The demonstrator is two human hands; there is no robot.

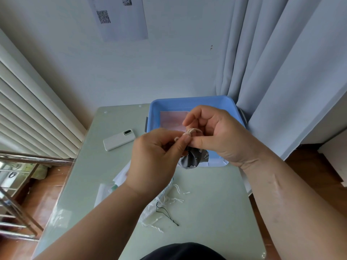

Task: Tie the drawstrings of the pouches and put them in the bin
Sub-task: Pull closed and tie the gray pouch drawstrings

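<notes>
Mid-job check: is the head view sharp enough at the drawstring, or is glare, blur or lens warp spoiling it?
Head view: soft even daylight, no hard shadows; the drawstring between left hand and right hand reads sharp enough. Same head view: wide-angle warp leans the curtain and splays the table edges; pale sheen on its near-left part; the wall paper looks soft.

Neck of the grey pouch (194, 158) behind the fingers (180, 147); pale pouches (121, 178) on the table (216, 203) largely beneath the left forearm (105, 218)
</notes>
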